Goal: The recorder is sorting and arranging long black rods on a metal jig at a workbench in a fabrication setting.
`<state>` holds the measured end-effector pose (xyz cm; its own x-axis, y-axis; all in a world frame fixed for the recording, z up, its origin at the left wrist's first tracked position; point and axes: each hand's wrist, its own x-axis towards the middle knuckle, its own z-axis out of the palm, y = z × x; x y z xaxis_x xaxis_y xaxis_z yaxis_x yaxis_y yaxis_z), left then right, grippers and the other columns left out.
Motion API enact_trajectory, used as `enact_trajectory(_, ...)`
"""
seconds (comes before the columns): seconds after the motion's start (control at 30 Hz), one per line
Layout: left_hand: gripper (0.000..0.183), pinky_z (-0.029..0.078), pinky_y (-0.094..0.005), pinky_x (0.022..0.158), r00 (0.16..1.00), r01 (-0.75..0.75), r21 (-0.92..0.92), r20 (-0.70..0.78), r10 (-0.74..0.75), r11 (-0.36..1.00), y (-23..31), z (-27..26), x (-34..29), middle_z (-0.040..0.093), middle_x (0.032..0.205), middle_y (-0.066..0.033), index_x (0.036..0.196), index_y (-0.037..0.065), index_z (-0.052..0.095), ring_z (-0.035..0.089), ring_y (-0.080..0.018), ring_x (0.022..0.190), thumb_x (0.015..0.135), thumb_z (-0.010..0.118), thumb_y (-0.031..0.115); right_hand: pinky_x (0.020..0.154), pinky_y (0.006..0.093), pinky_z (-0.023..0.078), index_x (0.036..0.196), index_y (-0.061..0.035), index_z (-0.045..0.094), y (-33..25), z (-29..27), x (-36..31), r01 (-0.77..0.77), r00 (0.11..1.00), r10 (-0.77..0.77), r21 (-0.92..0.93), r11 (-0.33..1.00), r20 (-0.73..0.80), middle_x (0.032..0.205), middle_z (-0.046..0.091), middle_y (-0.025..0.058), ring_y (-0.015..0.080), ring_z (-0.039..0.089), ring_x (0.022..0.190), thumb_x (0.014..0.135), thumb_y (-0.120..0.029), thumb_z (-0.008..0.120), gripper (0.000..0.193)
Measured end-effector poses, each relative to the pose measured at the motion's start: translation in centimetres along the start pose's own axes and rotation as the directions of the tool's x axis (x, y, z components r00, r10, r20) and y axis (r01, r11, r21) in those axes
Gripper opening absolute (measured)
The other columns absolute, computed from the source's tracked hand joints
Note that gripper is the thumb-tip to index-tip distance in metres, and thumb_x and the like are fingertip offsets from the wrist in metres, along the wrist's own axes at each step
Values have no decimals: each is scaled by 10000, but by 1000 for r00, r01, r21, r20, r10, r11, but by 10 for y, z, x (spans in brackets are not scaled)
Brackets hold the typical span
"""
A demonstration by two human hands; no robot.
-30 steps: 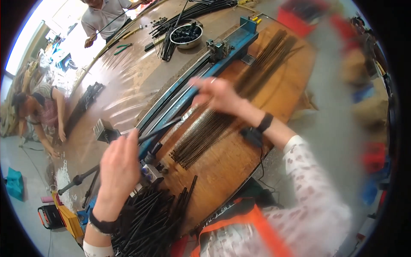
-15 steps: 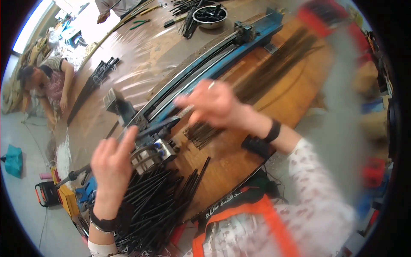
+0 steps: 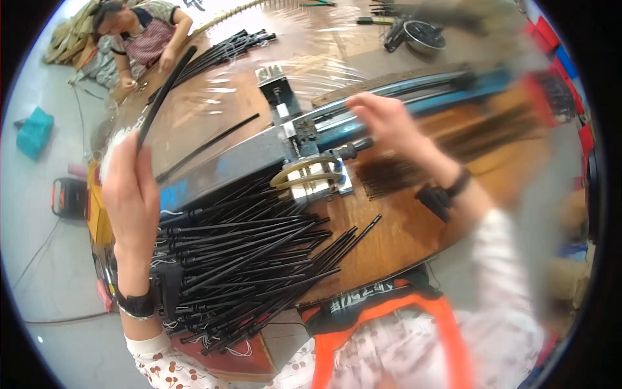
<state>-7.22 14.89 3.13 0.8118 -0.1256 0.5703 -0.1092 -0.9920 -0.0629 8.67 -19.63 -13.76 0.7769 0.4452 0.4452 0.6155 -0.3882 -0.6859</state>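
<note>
In the head view, I have the left hand (image 3: 129, 194) closed around a black rod (image 3: 164, 96) that slants upward to the right, its far end near a seated co-worker (image 3: 152, 42). The right hand (image 3: 392, 123), somewhat blurred, hangs above the blue rail (image 3: 421, 102), thumb and fingers loosely parted. Between my two hands, I see a silver clamp block (image 3: 317, 180) with yellowish hoses (image 3: 301, 170). Below it, a heap of black rods (image 3: 227, 259) spreads toward the wooden desk (image 3: 398, 233). A thin brown bundle (image 3: 447, 153) lies beyond the block, and a metal bowl (image 3: 424, 39) sits farther off.
</note>
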Motion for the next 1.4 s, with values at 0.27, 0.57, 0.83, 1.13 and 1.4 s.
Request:
enact_trajectory(0.27,237,480,-374,683,999,51,-66,4,-51,996,-33,-16,-59,619,900,-205,1187,-10,604,602,-352,769,953,577,13,859,320,387,918,-142,742,-30,81,83,418,903,-415,-10,908,112,859,708,-5,148,627,838,874,-226,738,95)
enact_trajectory(0.57,242,469,-385,642,992,126,-143,33,-123,982,-39,15,-65,595,821,-188,1183,46,627,571,-350,692,941,613,53,921,379,344,793,-129,650,-38,85,94,570,821,-505,-322,756,268,739,641,27,212,607,845,862,-200,709,115)
enact_trajectory(0.83,206,513,-416,589,988,-53,-80,142,64,995,-31,88,-44,610,753,-91,1095,192,682,645,-295,708,890,668,200,840,428,428,818,-74,642,98,-117,2,137,978,-202,-575,807,-51,832,658,87,297,596,885,807,-52,669,36)
enact_trajectory(1.13,150,536,-445,661,978,-112,-285,138,156,952,29,176,-6,626,756,-131,840,76,633,655,-345,753,899,603,210,757,422,427,869,-6,588,134,-144,-12,238,947,-323,-667,706,-3,824,565,156,345,548,828,885,-30,613,38)
enact_trajectory(1.4,190,509,-471,696,994,-63,-529,43,101,846,35,182,-7,620,789,-160,943,52,676,621,-382,774,873,658,227,832,407,450,936,-13,605,148,-149,-20,118,986,-165,-685,719,-3,916,588,158,340,573,932,906,-17,594,32)
